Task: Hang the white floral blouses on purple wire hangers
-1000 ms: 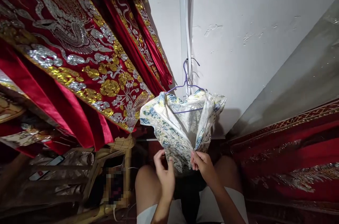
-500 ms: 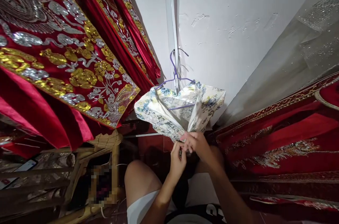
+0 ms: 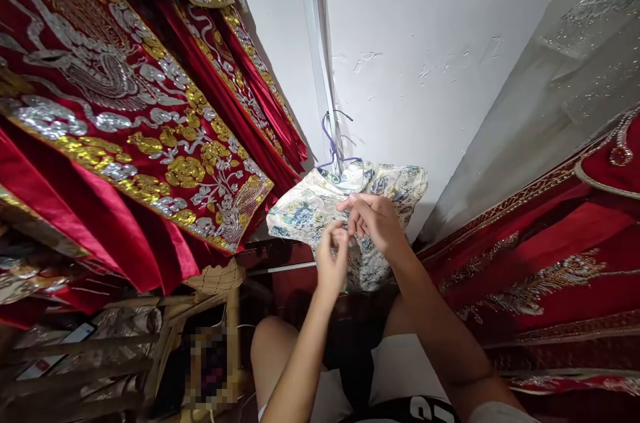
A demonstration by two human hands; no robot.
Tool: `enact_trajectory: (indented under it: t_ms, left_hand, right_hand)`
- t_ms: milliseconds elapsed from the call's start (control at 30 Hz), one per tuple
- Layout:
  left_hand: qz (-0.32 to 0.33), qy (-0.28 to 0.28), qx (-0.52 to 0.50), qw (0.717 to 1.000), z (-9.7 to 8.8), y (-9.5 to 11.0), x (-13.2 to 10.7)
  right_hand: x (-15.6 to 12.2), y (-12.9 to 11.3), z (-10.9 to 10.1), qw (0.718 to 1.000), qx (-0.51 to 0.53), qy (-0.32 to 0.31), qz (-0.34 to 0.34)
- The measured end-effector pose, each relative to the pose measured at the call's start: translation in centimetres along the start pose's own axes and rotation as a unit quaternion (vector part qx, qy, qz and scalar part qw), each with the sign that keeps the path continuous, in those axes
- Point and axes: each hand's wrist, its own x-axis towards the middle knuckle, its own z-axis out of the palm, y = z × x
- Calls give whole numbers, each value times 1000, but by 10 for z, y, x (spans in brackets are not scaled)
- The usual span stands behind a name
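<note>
A short-sleeved floral shirt, white with blue and yellow flowers, hangs on a purple wire hanger in front of me. My left hand is closed in a pinch at the middle of the shirt's front. Just above and to the right, my right hand grips the front edge, its index finger reaching toward the collar. The fingertips of both hands nearly meet. Whatever small part lies between them is hidden. Around my hands the two front panels lie close together.
Red garments with gold and silver sequins hang at left, and a red beaded garment hangs at right. A white metal post stands against the wall. Lower left are a bamboo chair and a phone.
Both hands have moved up from the shirt's lower front toward the collar. The front panels, parted before with the hanger bar showing, now lie together. The view has shifted slightly.
</note>
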Motion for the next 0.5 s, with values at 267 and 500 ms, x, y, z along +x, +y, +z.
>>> enact_trajectory:
  t_ms: [267,500]
  left_hand:
    - [184,-27,142,972,-25,98,70]
    - [114,281,-63,951,-114,65,90]
  right_hand:
    - [7,28,3,995,90,3,-35]
    - [-19,116,13,995,98,3,15]
